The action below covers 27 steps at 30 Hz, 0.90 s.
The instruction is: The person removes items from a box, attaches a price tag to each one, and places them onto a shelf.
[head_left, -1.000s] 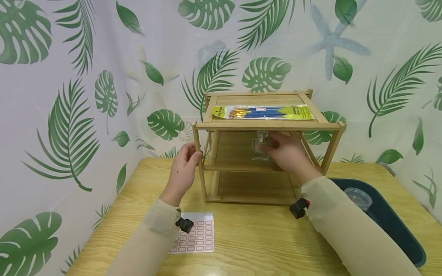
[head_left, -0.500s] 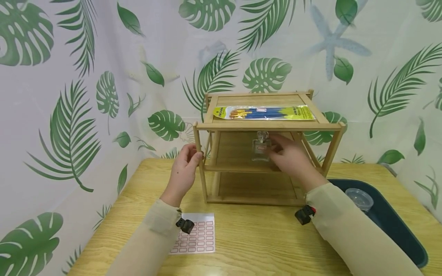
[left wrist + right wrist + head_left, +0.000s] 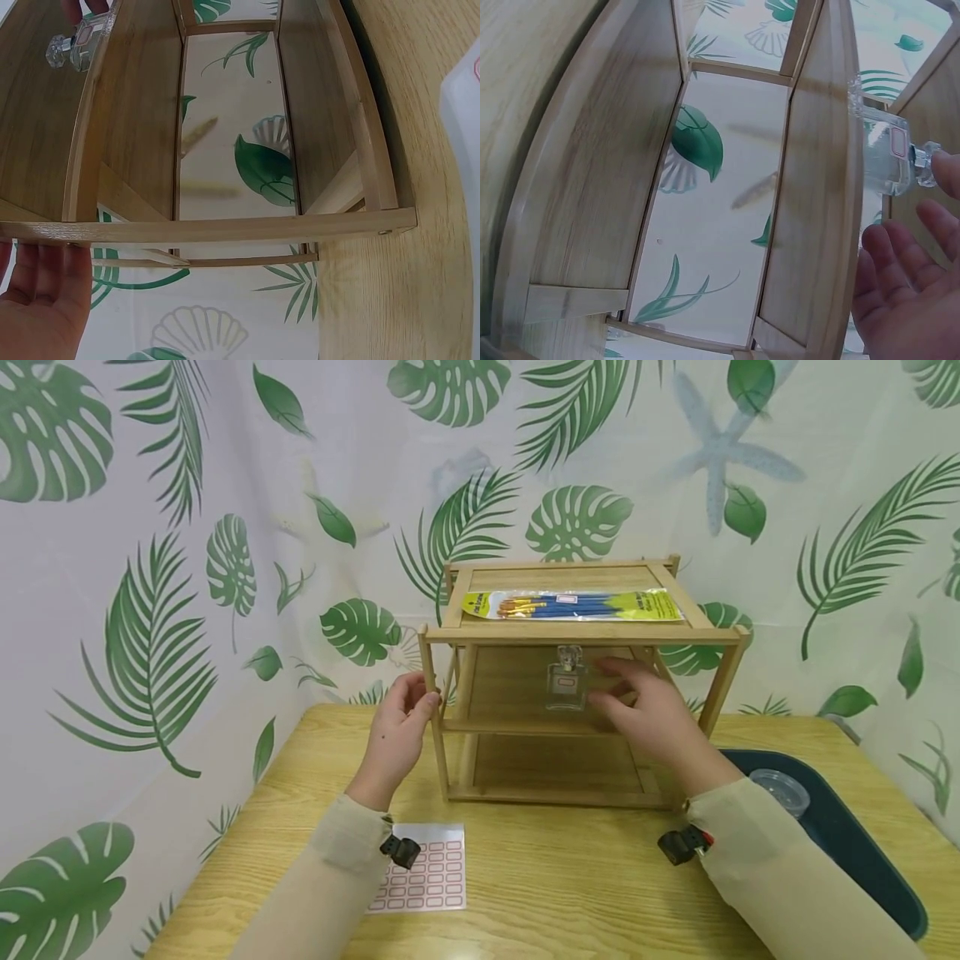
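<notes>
A clear glass perfume bottle [image 3: 566, 692] with a faceted cap and a small red-bordered label stands upright on the middle shelf of a wooden rack [image 3: 577, 633]. Just to its right is my right hand [image 3: 660, 718], fingers spread and apart from the glass in the head view. The right wrist view shows the loose fingers beside the bottle [image 3: 889, 161] too. At the rack's left front post, my left hand [image 3: 393, 735] grips the wood between thumb and fingers. In the left wrist view the left hand's fingers [image 3: 49, 274] go behind that post.
A pack of blue-handled paintbrushes [image 3: 570, 606] lies on the rack's top. On the table, a sheet of red-bordered labels [image 3: 442, 881] is by my left sleeve. A dark tray [image 3: 862, 868] bearing a clear plastic container [image 3: 780, 791] sits at right.
My right hand has let go of the perfume bottle and drawn back to the right, its fingers spreading. The bottle stays in place, its label now uncovered. My left hand has not moved.
</notes>
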Tool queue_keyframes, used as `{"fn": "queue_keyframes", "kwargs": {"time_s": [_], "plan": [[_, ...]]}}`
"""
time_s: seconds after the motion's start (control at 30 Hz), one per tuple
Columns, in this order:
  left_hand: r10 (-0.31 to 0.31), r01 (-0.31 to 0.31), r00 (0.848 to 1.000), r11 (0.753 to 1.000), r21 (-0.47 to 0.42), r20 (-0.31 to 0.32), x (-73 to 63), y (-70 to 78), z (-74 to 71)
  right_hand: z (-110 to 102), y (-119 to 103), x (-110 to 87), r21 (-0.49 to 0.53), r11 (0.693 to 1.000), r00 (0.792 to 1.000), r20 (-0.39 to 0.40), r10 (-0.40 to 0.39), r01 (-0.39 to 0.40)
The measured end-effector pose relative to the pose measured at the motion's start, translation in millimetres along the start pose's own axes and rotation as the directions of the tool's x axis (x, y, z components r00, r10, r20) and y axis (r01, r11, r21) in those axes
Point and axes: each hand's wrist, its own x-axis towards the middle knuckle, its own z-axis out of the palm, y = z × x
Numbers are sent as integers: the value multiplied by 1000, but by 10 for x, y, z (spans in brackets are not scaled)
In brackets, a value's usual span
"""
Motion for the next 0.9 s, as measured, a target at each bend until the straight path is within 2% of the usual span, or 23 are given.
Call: {"fn": "queue_keyframes", "kwargs": {"time_s": [0.37, 0.67, 0.9], "plan": [[15, -15, 1000, 1000, 22, -5, -77, 67, 17, -126, -32, -240, 21, 1000, 1000, 11, -7, 7], [76, -76, 997, 997, 13, -2, -220, 108, 17, -247, 4, -505, 19, 1000, 1000, 2, 13, -13], [61, -61, 998, 998, 8, -11, -351, 119, 25, -358, 86, -770, -21, 1000, 999, -38, 22, -23]]}}
